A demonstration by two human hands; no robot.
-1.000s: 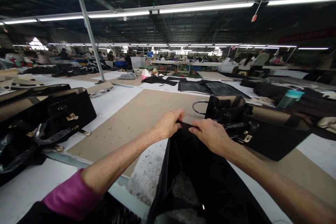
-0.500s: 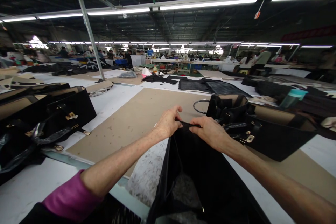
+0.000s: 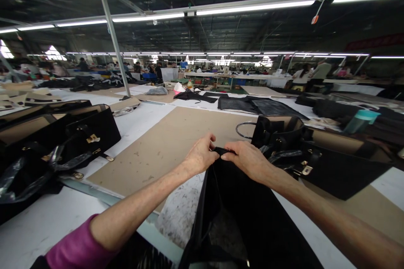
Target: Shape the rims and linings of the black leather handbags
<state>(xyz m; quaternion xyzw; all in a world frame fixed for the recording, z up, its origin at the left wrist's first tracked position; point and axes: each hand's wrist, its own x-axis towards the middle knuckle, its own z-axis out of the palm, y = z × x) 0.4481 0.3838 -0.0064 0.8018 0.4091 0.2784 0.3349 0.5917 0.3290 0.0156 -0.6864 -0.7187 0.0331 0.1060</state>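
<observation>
A black bag (image 3: 252, 210), its inside partly visible, stretches from the lower edge of the view to the table in front of me. At its far top edge, my left hand (image 3: 202, 153) pinches the black material between thumb and fingers. Close beside it, my right hand (image 3: 248, 157) pinches the same edge, thumb nearest me. The two hands are a short gap apart. What the fingertips cover at the edge is hidden. A whitish, dark-smudged surface (image 3: 179, 210) lies left of the bag.
Finished-looking black handbags with metal clasps stand at left (image 3: 94, 134) and right (image 3: 341, 168). Tan board (image 3: 151, 147) covers the table's middle. A teal-lidded bottle (image 3: 361, 121) stands at right. A pole (image 3: 114, 42) rises at back left. Several people are in the background.
Both hands still pinch the bag's edge, and the right hand has shifted slightly left, closer to the left one. The whole view has swung slightly.
</observation>
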